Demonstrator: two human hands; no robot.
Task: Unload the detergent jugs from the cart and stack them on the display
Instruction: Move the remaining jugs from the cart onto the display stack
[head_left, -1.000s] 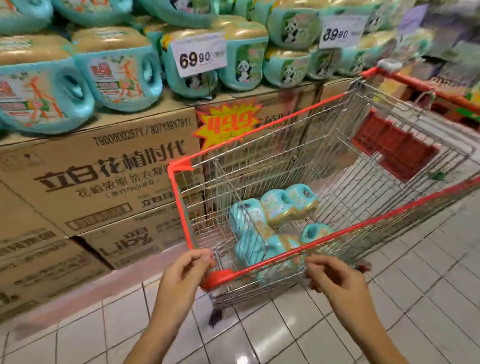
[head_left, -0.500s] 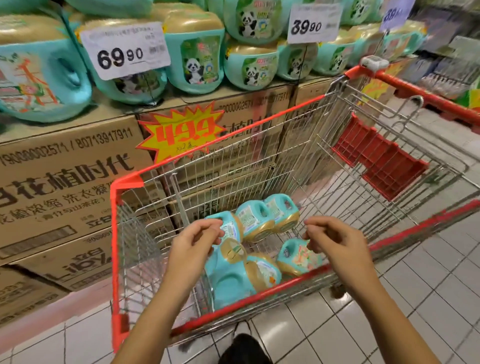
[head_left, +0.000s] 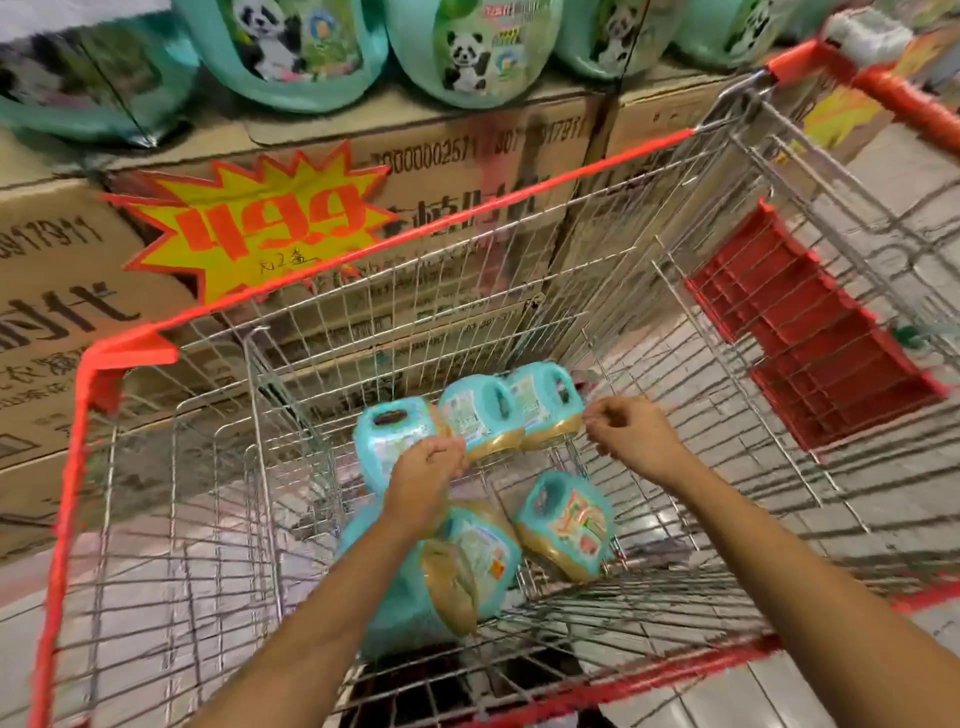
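Head-down view into a wire shopping cart (head_left: 78, 467) with an orange-red rim, parked against a display of stacked cardboard boxes (head_left: 467, 171). Turquoise detergent jugs (head_left: 478, 410) with gold caps lie on their sides around the middle of the cart's wire floor: three side by side in a far row, a lone jug (head_left: 566, 525) nearer the right side, and at least two more piled toward the near rim, partly under the left forearm. The left hand (head_left: 426, 470) is over the left-most jug of the far row, fingers curled down against it; whether it has a grip cannot be told. The right hand (head_left: 631, 434) is beside the right-most jug of that row, fingers curled in toward the thumb with nothing visible in them, fingertips close to the jug's cap. On top of the boxes stand panda-label jugs (head_left: 467, 57). A yellow and red starburst price sign (head_left: 260, 223) sits on a box front behind the cart's far rim. A red seat flap (head_left: 810, 343) lies at the cart's right end, below the red handle (head_left: 909, 104)
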